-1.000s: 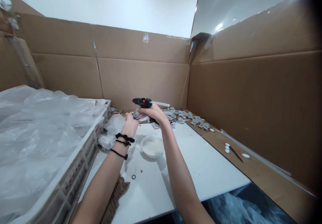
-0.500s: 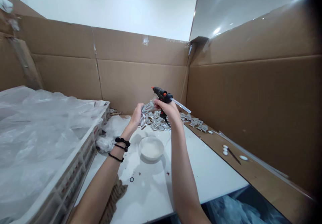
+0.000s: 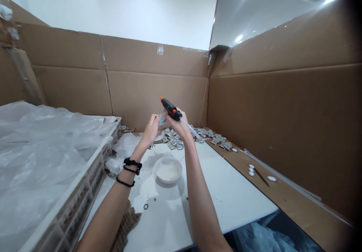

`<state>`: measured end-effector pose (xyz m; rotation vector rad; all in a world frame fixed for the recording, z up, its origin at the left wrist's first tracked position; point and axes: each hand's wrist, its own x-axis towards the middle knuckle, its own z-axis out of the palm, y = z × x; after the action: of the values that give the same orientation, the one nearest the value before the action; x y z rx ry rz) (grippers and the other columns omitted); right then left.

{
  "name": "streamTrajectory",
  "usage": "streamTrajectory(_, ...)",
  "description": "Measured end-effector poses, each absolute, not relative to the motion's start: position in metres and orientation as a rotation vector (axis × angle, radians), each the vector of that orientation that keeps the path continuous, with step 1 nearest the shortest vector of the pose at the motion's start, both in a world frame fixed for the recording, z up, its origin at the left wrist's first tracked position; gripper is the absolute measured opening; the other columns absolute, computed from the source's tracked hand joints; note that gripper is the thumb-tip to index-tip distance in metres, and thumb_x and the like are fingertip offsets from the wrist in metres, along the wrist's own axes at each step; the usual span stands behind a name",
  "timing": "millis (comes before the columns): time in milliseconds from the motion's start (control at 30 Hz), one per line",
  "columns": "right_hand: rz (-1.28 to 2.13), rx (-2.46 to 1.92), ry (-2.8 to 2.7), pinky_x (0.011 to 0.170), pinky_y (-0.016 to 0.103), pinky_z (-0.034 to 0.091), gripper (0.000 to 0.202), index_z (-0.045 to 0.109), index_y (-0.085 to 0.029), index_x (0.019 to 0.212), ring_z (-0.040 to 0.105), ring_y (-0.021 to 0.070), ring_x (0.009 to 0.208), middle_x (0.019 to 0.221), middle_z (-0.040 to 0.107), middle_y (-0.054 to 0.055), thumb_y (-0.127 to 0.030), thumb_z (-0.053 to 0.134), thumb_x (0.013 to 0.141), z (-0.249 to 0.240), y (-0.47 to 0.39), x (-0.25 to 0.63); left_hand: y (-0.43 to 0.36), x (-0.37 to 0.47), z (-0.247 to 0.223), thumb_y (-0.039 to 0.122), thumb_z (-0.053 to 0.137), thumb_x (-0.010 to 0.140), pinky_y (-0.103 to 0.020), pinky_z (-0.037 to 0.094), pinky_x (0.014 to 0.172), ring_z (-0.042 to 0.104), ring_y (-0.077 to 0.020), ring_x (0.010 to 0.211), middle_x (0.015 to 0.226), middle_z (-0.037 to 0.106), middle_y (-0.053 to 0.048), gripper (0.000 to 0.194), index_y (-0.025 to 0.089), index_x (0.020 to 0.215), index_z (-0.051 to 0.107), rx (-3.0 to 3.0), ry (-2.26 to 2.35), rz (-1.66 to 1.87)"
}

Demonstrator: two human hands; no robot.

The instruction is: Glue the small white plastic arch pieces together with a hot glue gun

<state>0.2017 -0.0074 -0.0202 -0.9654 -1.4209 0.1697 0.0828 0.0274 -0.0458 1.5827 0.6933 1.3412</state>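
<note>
My left hand (image 3: 151, 129) pinches a small grey-and-white piece (image 3: 161, 119) above the far part of the white table. Wrapped round a black glue gun (image 3: 171, 109) with an orange tip is my right hand (image 3: 179, 124), close beside that piece. The gun points up and to the left, and a clear glue stick (image 3: 190, 126) sticks out of its back end. Behind and below the hands lies a pile of similar grey pieces (image 3: 174, 139). Nearer to me, a white bowl (image 3: 167, 170) stands between my forearms.
A plastic crate (image 3: 85, 186) with clear bags (image 3: 53, 161) fills the left side. Cardboard walls (image 3: 152, 93) enclose the back and right. Small white ovals (image 3: 271, 178) and a dark thin tool (image 3: 261, 177) lie at the right. Torn cardboard (image 3: 128, 222) is by my left forearm.
The glue gun has turned and moved left with my right hand, its tip now nearer above my left hand. My left hand has shifted slightly left, and the camera view has moved a little.
</note>
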Motion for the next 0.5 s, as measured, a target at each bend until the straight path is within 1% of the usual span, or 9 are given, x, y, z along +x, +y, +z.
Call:
streamTrajectory(100,0.121,-0.907,-1.438,0.071,0.027,0.042,0.017,0.053,-0.017,0.07,0.052,0.0155,0.07,0.076,0.057,0.003,-0.034,0.058,0.069,-0.02,-0.005,0.199,0.024,0.082,-0.042,0.032,0.028,0.093,-0.014,0.017,0.034,0.025,-0.0039,0.034,0.056,0.03,0.008,0.019,0.021,0.079,0.035,1.538,0.651,1.304)
streamTrajectory(200,0.107,-0.88,-1.388,0.07,0.028,0.042,0.017,0.054,-0.017,0.071,0.052,0.016,0.069,0.075,0.058,0.003,-0.034,0.056,0.071,-0.021,-0.001,0.195,0.022,0.082,-0.039,0.031,0.024,0.094,-0.014,0.018,0.034,0.025,-0.0042,0.034,0.054,0.029,0.008,0.02,0.021,0.079,0.033,1.498,0.6,1.288)
streamTrajectory(367,0.037,-0.859,-1.354,0.068,0.027,0.041,0.019,0.055,-0.016,0.075,0.052,0.0156,0.068,0.075,0.058,0.003,-0.035,0.055,0.073,-0.024,0.004,0.189,0.02,0.082,-0.039,0.035,0.022,0.094,-0.014,0.02,0.033,0.023,-0.0047,0.033,0.052,0.029,0.009,0.022,0.022,0.079,0.032,1.471,0.565,1.282)
streamTrajectory(500,0.021,-0.861,-1.353,0.062,0.024,0.039,0.017,0.054,-0.017,0.075,0.048,0.0137,0.061,0.066,0.054,0.0,-0.034,0.053,0.075,-0.026,0.004,0.188,0.025,0.081,-0.041,0.037,0.026,0.092,-0.014,0.02,0.033,0.024,-0.0049,0.033,0.052,0.03,0.008,0.022,0.022,0.078,0.033,1.45,0.566,1.303)
